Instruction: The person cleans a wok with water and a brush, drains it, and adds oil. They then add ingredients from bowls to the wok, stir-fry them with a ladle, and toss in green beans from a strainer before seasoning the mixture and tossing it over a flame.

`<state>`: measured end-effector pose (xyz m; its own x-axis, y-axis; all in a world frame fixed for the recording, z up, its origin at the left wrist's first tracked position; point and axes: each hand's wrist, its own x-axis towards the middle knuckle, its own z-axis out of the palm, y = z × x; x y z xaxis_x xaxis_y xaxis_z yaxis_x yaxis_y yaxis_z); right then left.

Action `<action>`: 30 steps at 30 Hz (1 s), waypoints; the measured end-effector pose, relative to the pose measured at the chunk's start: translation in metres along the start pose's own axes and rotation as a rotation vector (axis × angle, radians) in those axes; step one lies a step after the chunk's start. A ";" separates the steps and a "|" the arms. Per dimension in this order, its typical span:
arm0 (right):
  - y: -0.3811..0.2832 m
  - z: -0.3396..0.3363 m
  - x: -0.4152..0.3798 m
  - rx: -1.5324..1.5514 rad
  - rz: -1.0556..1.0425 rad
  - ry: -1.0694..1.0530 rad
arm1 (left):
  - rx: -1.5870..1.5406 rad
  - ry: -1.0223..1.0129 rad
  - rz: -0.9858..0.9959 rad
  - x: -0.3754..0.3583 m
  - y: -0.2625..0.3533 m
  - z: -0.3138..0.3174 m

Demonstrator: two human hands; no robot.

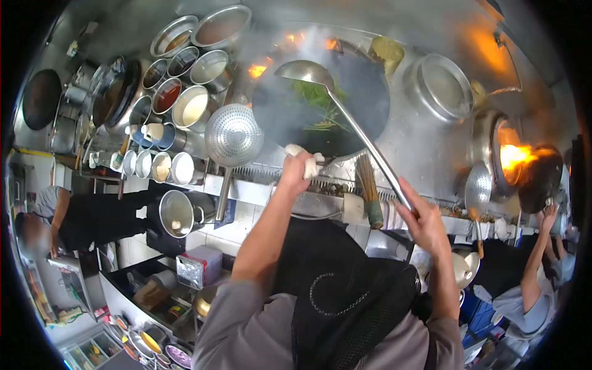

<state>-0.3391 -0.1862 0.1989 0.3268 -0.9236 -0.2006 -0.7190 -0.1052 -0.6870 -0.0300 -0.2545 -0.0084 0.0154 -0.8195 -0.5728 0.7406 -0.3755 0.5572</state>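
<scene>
My left hand (298, 171) is closed around a folded white cloth (313, 165) at the near rim of a large dark wok (370, 117). Green vegetables cut in long pieces (317, 102) lie in the wok under smoke, with flames behind its far rim. In my right hand (422, 222) is the long handle of a steel ladle (306, 72). The ladle's bowl hangs over the far left part of the wok, above the greens. Whether the ladle touches the food cannot be seen.
Left of the wok rests a perforated strainer (234, 135), beside several seasoning pots (191, 106). A bamboo brush (368, 191) stands at the stove's front edge. Steel basins (444, 88) sit to the right. Another person's hand (547, 216) holds a flaming wok (539, 179) at far right.
</scene>
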 end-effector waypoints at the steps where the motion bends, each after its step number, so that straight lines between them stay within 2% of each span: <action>1: 0.002 0.004 -0.001 0.011 -0.109 0.083 | 0.065 0.011 0.049 0.002 -0.004 -0.001; 2: 0.002 0.006 -0.001 0.023 -0.224 0.161 | 0.128 0.026 0.103 0.005 -0.008 -0.002; 4: -0.002 0.007 -0.009 0.010 -0.137 0.142 | 0.114 0.022 0.089 0.017 0.000 -0.001; 6: -0.004 0.005 -0.019 -0.064 0.186 0.073 | 0.076 0.029 0.056 0.022 -0.009 -0.009; 9: 0.023 0.019 -0.027 -0.094 0.303 0.128 | 0.174 0.004 0.091 0.035 -0.015 -0.014; 10: 0.033 0.029 -0.023 -0.111 0.271 0.157 | 0.095 -0.002 -0.011 0.043 -0.022 -0.019; 12: -0.014 0.041 0.019 -0.129 0.398 0.111 | 0.125 -0.014 0.123 0.052 -0.031 -0.020; 14: -0.034 0.061 0.072 -0.207 0.179 0.197 | 0.057 0.004 -0.063 0.056 -0.030 -0.020; 16: -0.057 0.078 0.144 -0.230 -0.034 0.254 | 0.081 -0.074 0.053 0.074 -0.052 -0.027; 18: -0.097 0.094 0.224 -0.213 -0.204 0.285 | 0.143 -0.045 0.099 0.053 -0.029 -0.014; 20: -0.127 0.108 0.305 -0.358 -0.383 0.310 | 0.210 -0.047 0.040 0.048 -0.020 -0.014; 22: -0.183 0.115 0.366 -0.427 -0.308 0.226 | 0.102 -0.187 0.059 0.047 -0.016 -0.019; 23: -0.203 0.119 0.393 -0.457 -0.301 0.190 | 0.197 -0.088 0.043 0.038 -0.004 -0.012; 24: -0.216 0.124 0.417 -0.486 -0.293 0.153 | 0.209 -0.075 0.003 0.044 -0.011 -0.014; 26: -0.221 0.132 0.466 -0.564 -0.331 0.125 | 0.118 -0.268 0.102 0.061 -0.027 -0.024; 27: -0.229 0.134 0.473 -0.646 -0.347 0.086 | 0.096 -0.092 0.183 0.056 -0.029 -0.015; 28: -0.229 0.134 0.470 -0.647 -0.356 0.084 | 0.092 -0.088 0.191 0.055 -0.026 -0.016; 30: -0.217 0.133 0.447 -0.611 -0.366 0.141 | 0.135 -0.246 0.112 0.053 -0.019 -0.021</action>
<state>0.0447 -0.5276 0.1656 0.5599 -0.8239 0.0875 -0.8062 -0.5661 -0.1719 -0.0294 -0.2821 -0.0621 -0.0831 -0.9331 -0.3497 0.6472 -0.3174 0.6931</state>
